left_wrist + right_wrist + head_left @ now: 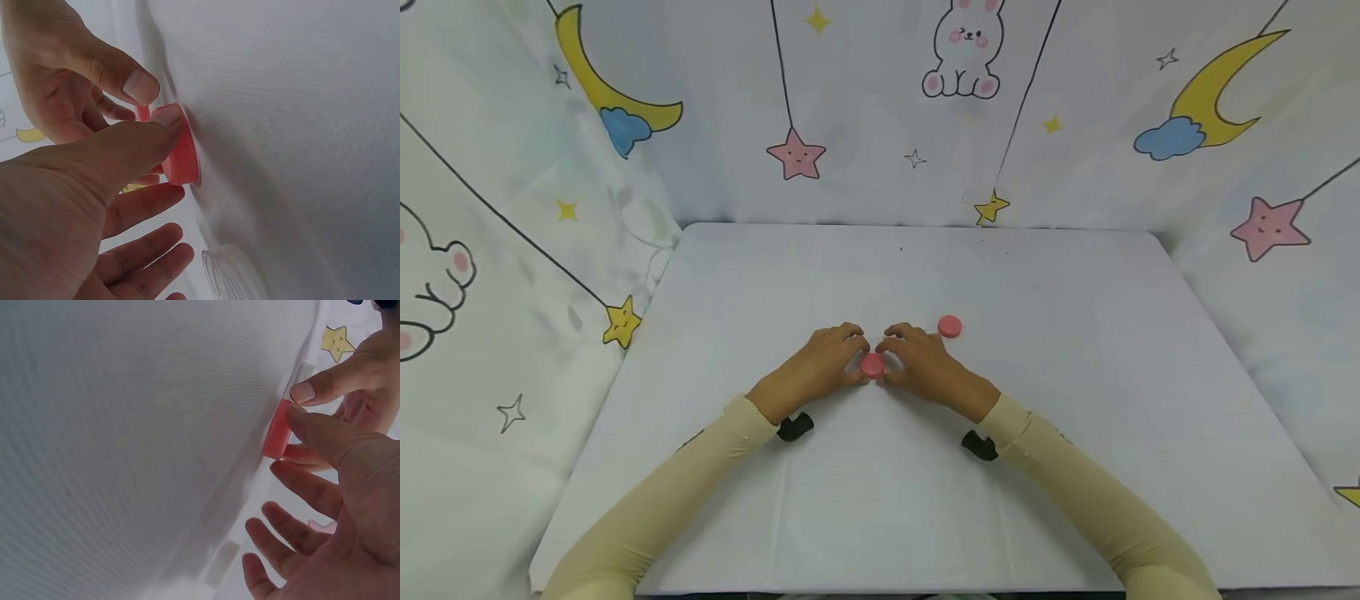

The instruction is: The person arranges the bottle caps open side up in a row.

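A round red lid (pixel 872 365) with a ribbed side is between my two hands, close over the white table. My left hand (pixel 822 365) pinches it, thumb on one edge and index fingertip at the opposite edge, the other fingers spread. From the other side my right hand (pixel 931 367) holds the same lid (pixel 278 432) between thumb and index finger; its other fingers are loosely bent. Near the left fingertips, a clear ring-mouthed container (pixel 231 272) shows in the left wrist view. A second red lid (pixel 950 326) lies just beyond the right hand.
The white table (pixel 880 517) spreads around both hands. A patterned cloth (pixel 865 100) with stars, moons and rabbits hangs behind it and at the sides. In the right wrist view a pale, blurred piece (pixel 222 562) shows below the fingers.
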`<state>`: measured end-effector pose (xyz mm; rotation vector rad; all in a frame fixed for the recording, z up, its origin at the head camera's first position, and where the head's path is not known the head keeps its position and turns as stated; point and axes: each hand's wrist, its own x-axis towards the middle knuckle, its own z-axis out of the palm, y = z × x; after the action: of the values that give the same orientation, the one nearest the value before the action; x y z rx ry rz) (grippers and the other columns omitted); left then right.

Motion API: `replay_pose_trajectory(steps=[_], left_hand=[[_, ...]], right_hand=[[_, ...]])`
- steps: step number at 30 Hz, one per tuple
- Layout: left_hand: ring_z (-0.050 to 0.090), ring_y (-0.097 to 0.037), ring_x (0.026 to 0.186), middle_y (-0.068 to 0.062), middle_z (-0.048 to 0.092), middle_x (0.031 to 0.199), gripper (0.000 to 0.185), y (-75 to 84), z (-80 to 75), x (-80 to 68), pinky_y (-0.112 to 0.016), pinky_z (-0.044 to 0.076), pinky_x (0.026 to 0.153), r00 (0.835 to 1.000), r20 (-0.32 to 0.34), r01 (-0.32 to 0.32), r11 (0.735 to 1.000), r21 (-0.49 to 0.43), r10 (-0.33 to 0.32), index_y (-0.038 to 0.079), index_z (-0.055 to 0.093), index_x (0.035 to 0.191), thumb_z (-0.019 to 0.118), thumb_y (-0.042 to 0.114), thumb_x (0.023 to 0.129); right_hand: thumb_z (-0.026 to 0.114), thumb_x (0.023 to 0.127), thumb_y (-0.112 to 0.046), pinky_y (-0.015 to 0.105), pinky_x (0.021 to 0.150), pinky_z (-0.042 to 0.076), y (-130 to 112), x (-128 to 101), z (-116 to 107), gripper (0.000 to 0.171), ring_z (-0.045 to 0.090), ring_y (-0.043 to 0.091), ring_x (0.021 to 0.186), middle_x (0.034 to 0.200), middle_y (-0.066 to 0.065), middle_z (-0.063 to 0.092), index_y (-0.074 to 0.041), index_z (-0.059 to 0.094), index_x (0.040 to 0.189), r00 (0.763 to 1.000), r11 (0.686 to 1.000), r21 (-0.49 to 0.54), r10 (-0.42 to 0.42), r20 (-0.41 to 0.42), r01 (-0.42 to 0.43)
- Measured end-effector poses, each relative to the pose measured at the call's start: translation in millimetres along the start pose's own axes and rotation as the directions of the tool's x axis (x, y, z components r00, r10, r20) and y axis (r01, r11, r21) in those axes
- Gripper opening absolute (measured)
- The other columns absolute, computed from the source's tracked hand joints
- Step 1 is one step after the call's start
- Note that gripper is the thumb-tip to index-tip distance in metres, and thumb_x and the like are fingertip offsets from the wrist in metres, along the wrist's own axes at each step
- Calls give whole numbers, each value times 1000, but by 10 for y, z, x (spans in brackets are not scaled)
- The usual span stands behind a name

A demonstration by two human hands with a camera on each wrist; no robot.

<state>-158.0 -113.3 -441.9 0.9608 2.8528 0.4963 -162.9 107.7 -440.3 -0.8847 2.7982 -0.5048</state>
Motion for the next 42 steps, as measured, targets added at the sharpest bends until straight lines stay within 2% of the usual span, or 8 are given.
replay_pose_trajectory(steps=[6, 22, 31, 42], left_hand=[[58, -32, 131, -17, 61, 138, 36, -10, 16, -7, -57, 44, 112, 1000, -21, -8, 1000, -15, 7, 5, 70, 121, 80, 28, 97], [60, -31, 127, -16, 63, 133, 32, -33, 69, 15, -57, 46, 109, 999, -38, -26, 1000, -7, 26, 8, 71, 118, 81, 27, 95], [58, -29, 129, -14, 63, 135, 35, -22, 77, 19, -56, 44, 112, 1000, -16, -6, 1000, 3, 6, 8, 70, 122, 80, 30, 97], [56, -30, 132, -15, 62, 136, 34, -33, 57, -34, -58, 40, 115, 1000, -4, 2, 1000, -28, -2, 8, 69, 123, 77, 30, 99]], right_hand=[[80, 96, -33, 57, 99, 47, -14, 0, 23, 39, 59, 35, 133, 147, 14, 57, -15, 70, 130, 1000, 1000, -13, -10, -14, 10], [79, 97, -35, 58, 102, 46, 0, 19, 93, 39, 54, 30, 139, 147, 13, 57, -14, 70, 128, 999, 999, -31, -29, -28, 28], [77, 98, -36, 60, 105, 45, 1, 22, 107, 37, 51, 28, 141, 148, 12, 57, -15, 69, 128, 999, 998, -57, -31, -30, 30], [78, 98, -32, 59, 105, 46, -7, 18, 82, 32, 53, 29, 140, 147, 13, 57, -13, 71, 122, 998, 998, -9, -59, -35, 59]])
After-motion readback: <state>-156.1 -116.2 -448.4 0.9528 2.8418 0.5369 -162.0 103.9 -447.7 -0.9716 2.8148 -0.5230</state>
